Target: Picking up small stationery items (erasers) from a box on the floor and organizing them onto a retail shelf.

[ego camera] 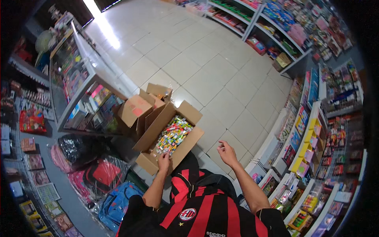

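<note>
An open cardboard box [154,127], its flaps folded out, holds a heap of small multicoloured pieces [174,134], too small to name surely. At the box's near end is my left hand [164,161], fingers bent together over the rim by the pieces; whether something small is between the fingertips cannot be told. My right hand [227,152] is raised to the right of the box over the tiled floor, fingers apart and curled a little, holding nothing visible.
More cardboard boxes [135,109] stand against the box's left side, beside a glass display case [77,103]. Plastic-wrapped backpacks [103,174] lie at lower left. Stocked shelves [308,142] line the right; white shelving [251,23] stands beyond the tiled floor [204,77].
</note>
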### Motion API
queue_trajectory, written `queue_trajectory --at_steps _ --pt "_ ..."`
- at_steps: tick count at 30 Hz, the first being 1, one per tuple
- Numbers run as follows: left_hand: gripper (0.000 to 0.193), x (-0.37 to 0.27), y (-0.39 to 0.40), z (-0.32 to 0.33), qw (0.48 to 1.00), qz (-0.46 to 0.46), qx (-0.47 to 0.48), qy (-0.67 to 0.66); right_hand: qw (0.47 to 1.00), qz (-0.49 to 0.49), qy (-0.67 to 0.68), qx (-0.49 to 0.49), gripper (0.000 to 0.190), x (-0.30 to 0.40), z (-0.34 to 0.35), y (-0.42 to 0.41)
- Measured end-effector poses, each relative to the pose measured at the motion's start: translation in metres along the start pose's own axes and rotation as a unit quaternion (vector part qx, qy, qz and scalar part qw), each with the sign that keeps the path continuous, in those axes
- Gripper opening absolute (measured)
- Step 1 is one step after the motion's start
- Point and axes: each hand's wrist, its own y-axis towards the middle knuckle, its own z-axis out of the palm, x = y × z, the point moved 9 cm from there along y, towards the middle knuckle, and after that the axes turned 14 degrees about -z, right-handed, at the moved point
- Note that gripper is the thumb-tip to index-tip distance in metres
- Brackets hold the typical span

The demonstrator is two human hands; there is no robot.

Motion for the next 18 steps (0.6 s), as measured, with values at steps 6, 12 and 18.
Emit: queue_trajectory --at_steps 6,12,18 --pt "0.019 0.004 0.019 -0.024 0.998 -0.019 -0.061 0.009 0.986 -0.074 -0.029 0.149 0.037 0.029 0.081 0.061" --pt "0.019 -0.002 0.014 -0.034 0.993 0.025 -0.115 0.006 0.959 -0.124 -0.083 0.24 0.036 0.039 0.129 0.084" --pt "0.025 0.022 -0.02 -0.023 0.983 -0.004 -0.103 -0.149 0.949 -0.148 -0.111 0.257 0.034 0.032 0.137 0.104"
